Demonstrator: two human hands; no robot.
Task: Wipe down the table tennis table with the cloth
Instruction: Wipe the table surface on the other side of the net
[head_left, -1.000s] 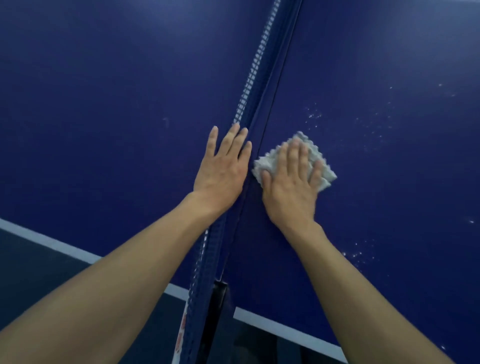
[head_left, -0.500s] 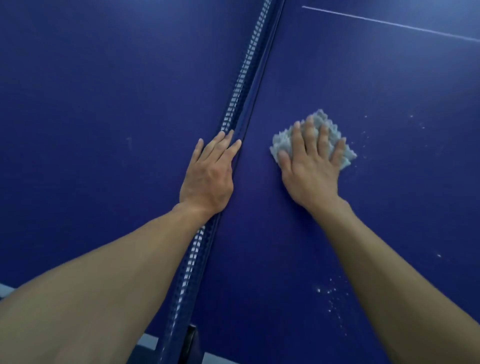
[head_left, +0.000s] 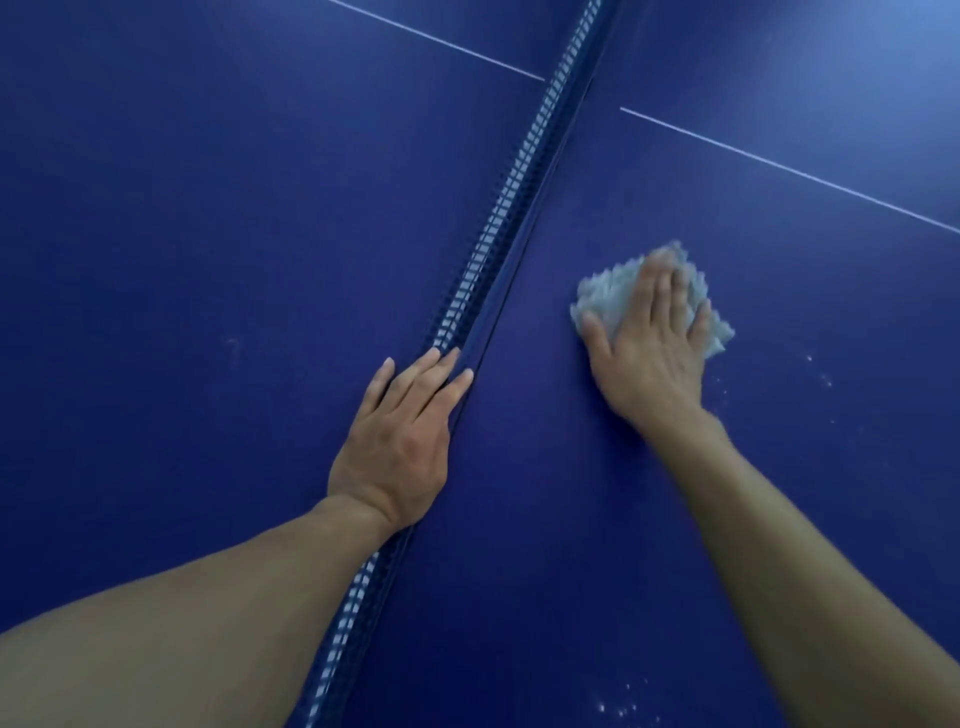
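The dark blue table tennis table (head_left: 208, 234) fills the view, split by its net (head_left: 498, 223) running from top right to bottom centre. A small pale, folded cloth (head_left: 602, 293) lies on the right half. My right hand (head_left: 649, 348) presses flat on it with straight fingers, covering most of it. My left hand (head_left: 400, 447) rests flat against the top of the net, fingers straight, holding nothing.
A thin white centre line (head_left: 789, 169) crosses both halves at the top. White specks (head_left: 821, 374) dot the surface just right of the cloth, and more specks (head_left: 618, 709) lie near the bottom edge.
My right hand has slid the cloth away from the net, to the right and farther across the table. The view has moved forward, so the table's near edge is out of sight.
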